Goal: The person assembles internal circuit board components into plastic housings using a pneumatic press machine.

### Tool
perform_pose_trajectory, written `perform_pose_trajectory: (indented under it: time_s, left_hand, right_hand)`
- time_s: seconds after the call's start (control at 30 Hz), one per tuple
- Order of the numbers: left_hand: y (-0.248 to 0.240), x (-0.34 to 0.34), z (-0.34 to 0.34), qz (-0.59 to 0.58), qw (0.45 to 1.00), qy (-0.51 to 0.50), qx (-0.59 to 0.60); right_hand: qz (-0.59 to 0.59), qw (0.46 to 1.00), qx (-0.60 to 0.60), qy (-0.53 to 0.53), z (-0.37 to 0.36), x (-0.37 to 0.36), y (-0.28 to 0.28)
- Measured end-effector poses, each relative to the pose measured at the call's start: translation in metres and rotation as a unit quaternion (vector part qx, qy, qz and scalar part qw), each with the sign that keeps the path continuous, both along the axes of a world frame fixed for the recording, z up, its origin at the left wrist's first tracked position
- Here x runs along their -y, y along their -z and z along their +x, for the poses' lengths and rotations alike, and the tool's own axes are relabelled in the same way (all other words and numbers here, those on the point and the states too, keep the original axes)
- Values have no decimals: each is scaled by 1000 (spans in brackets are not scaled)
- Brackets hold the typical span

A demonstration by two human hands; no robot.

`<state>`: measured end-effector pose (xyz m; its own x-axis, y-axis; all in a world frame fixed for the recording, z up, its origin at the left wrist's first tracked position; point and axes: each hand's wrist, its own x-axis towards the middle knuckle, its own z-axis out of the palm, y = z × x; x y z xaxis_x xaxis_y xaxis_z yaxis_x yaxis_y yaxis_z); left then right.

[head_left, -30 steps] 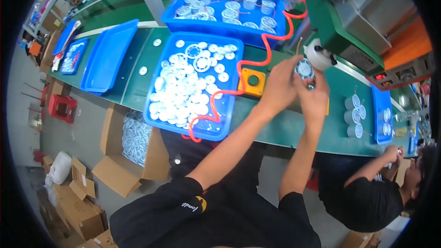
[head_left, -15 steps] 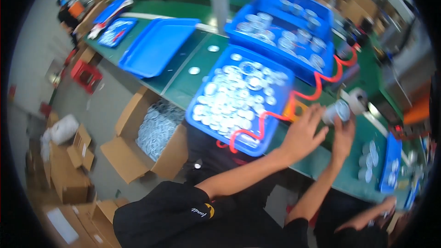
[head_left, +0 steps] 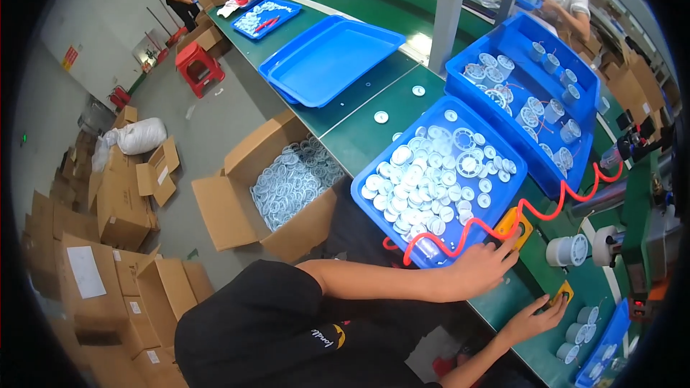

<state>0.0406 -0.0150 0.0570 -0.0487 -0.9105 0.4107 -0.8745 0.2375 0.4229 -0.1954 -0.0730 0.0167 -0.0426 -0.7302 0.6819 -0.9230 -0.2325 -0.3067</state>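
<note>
Yellow button boxes [head_left: 508, 221] on green bench [head_left: 352, 133] — left hand [head_left: 483, 271], right hand [head_left: 528, 325] both loose, empty, seemingly touching them — cartons [head_left: 118, 205], grey floor [head_left: 183, 136]

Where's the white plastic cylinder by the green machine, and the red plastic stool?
White plastic cylinder [head_left: 561, 252]: head view, on its curved side.
Red plastic stool [head_left: 197, 56]: head view, on its upper part.

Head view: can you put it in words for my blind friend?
The left hand is at one yellow box and the right hand at another, near a white cup by a green machine. A blue tray of white discs sits to the left, a red hose over its edge.
</note>
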Motion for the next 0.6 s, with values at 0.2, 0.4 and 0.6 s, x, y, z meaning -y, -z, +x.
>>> perform_pose_trajectory:
  time_s: [0.2,0.4,0.6]
  left_hand:
    - [-4,19,2,-29,994,-6,103]
    - [-14,22,4,-5,999,32,-23]
    - [56,-32,-32,43,966,129,-222]
  right_hand:
    - [1,994,-95,55,-8,12,-7]
    - [76,992,-86,59,-27,29,-6]
    - [-37,997,-64,12,-7,12,-1]
